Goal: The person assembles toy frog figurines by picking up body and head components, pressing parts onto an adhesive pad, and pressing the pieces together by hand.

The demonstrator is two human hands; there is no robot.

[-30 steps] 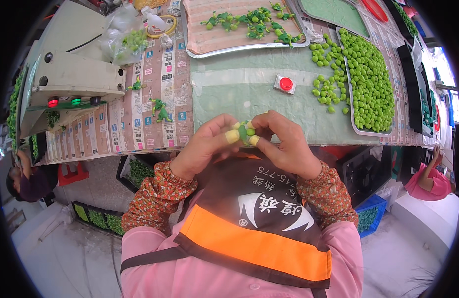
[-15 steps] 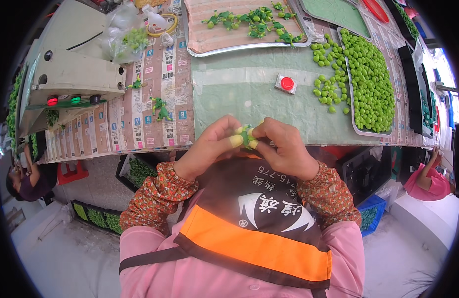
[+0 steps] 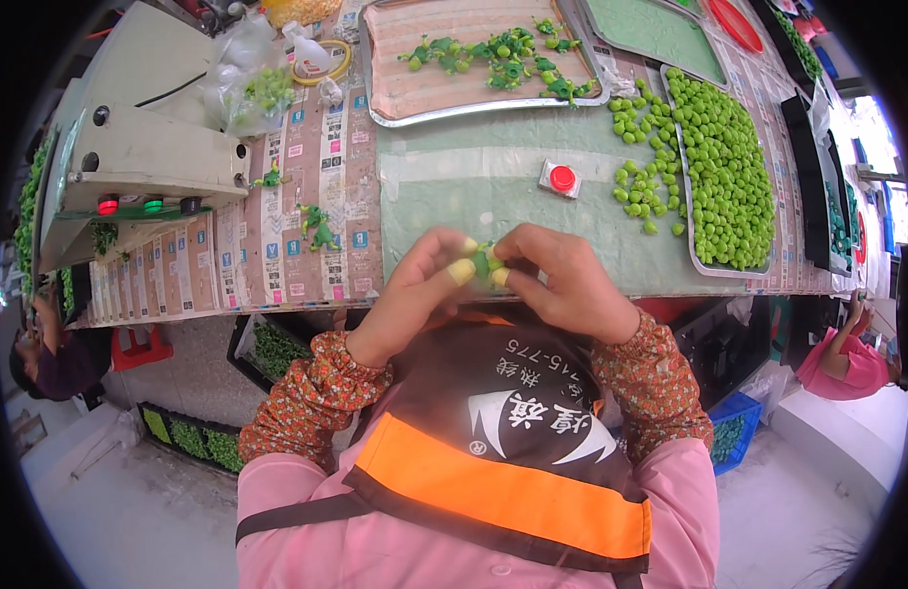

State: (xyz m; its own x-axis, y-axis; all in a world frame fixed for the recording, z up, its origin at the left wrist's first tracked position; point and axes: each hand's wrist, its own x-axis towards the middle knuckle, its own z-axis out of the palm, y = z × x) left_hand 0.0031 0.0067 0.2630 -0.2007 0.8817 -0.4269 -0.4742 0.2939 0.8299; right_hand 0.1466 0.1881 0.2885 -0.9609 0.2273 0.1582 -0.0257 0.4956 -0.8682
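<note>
Close to the table's near edge, a small green plastic toy figure sits between my two hands, partly hidden and blurred. My right hand pinches it from the right with thumb and forefinger. From the left, the bent thumb and forefinger of my left hand close on its other side. Yellow covers wrap the fingertips of both hands. Beyond them, a small box with a red button rests on the green mat.
A metal tray at right is heaped with round green pieces, some loose beside it. Assembled green figures lie in a pink-lined tray. More figures lie left, near a beige machine. A co-worker is at far right.
My left fingertips have shifted slightly left and spread a little. My right hand still pinches the figure, and the table appears slightly shifted in view.
</note>
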